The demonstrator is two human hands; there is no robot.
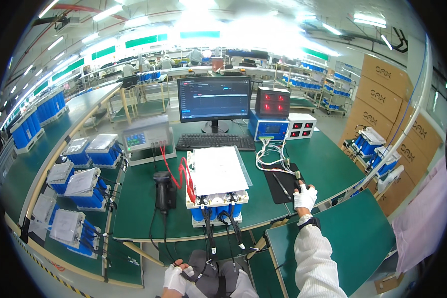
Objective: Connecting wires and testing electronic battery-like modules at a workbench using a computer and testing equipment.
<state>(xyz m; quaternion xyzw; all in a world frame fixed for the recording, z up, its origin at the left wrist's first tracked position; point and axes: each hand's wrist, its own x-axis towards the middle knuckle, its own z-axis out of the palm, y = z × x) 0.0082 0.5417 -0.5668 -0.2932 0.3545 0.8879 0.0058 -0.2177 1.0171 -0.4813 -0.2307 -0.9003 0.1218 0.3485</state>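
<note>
My right hand, in a white fingerless glove, rests at the edge of a black mouse pad. Its fingers are curled over a dark computer mouse, mostly hidden beneath them. Low down by my lap, my left hand, gloved the same way, has its fingers closed around a black cable. In front of me stands a blue battery pack with white end frames and black leads hanging over the table edge. White paper lies on top of it, and red test leads run to its left side.
A barcode scanner stands left of the pack, beside a bench meter. Behind are a keyboard, a monitor and a blue tester with white wires. A pen lies on the pad. More packs fill the left shelf.
</note>
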